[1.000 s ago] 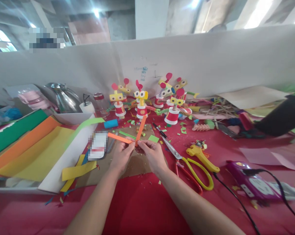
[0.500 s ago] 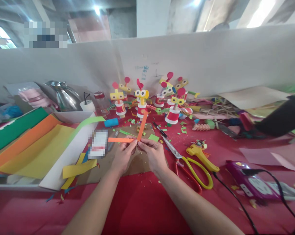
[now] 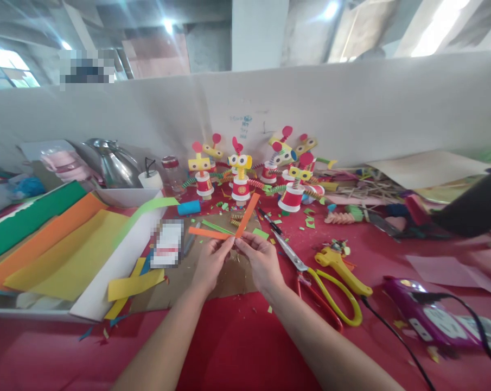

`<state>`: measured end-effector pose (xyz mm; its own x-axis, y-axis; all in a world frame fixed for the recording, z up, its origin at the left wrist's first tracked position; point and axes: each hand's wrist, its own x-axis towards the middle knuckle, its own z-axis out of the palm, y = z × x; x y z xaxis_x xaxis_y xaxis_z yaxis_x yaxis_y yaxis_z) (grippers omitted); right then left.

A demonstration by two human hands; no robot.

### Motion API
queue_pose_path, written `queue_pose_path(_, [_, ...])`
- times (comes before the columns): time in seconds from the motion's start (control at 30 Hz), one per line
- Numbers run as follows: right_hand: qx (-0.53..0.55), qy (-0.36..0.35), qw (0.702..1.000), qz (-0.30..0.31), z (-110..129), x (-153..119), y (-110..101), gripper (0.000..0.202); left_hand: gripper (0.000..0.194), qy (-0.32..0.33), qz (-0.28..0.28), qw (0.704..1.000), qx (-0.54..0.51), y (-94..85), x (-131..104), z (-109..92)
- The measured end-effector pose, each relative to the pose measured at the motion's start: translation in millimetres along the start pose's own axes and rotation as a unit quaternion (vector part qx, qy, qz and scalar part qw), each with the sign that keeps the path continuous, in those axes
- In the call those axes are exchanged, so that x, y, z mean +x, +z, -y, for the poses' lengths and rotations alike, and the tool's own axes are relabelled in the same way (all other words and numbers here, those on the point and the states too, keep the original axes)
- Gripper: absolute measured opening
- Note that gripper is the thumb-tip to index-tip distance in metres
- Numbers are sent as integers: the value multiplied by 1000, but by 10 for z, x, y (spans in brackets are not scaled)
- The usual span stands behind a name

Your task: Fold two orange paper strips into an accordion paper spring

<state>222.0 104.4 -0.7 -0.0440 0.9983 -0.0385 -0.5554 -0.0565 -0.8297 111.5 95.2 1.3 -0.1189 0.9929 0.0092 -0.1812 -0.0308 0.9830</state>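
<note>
Two orange paper strips meet at one end between my fingertips, above a piece of cardboard [image 3: 237,277]. One orange strip [image 3: 206,233] points left; the other orange strip [image 3: 248,213] slants up and to the right. My left hand [image 3: 212,263] pinches the joined end from the left. From the other side, my right hand [image 3: 261,258] grips the same corner with thumb and fingers. Whether the strips are glued there I cannot tell. Just beyond lie a small striped paper spring [image 3: 237,218] and green paper scraps [image 3: 260,233].
Several paper-cup figures [image 3: 241,187] stand at the back. Scissors [image 3: 296,258], a yellow glue gun [image 3: 343,271] and its cord lie right, near a purple device [image 3: 436,315]. On the left are a box [image 3: 115,266] of coloured paper and a steel jug [image 3: 117,165].
The upright orange strip has tilted further to the right, and the left one now slopes slightly down toward my fingers. Both hands keep their pinch; the whole view has shifted slightly.
</note>
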Motion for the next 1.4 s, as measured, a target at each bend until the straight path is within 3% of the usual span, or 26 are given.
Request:
queue_pose_path(0.33, [1, 28, 1000, 9, -32, -10, 31, 21, 34, 71, -29, 992, 102, -20, -5, -2])
queue_pose_path(0.5, [17, 19, 999, 22, -96, 1, 18, 21, 34, 83, -51, 985, 144, -16, 0, 82])
queue_pose_path(0.63, [8, 26, 1000, -5, -117, 9, -10, 24, 34, 81, -48, 984, 153, -7, 10, 171])
queue_pose_path(0.9, [-27, 10, 1000, -11, -82, 0, 9, 21, 33, 54, -37, 995, 75, 20, -1, 111])
queue_pose_path(1.07, [-64, -8, 998, 25, -72, -10, 15, 18, 29, 28, -55, 997, 38, 17, -15, 68])
queue_pose_path(1.4, [-46, -10, 999, 22, -44, -13, -10, 17, 30, 25, -33, 999, 24, 33, -15, 52])
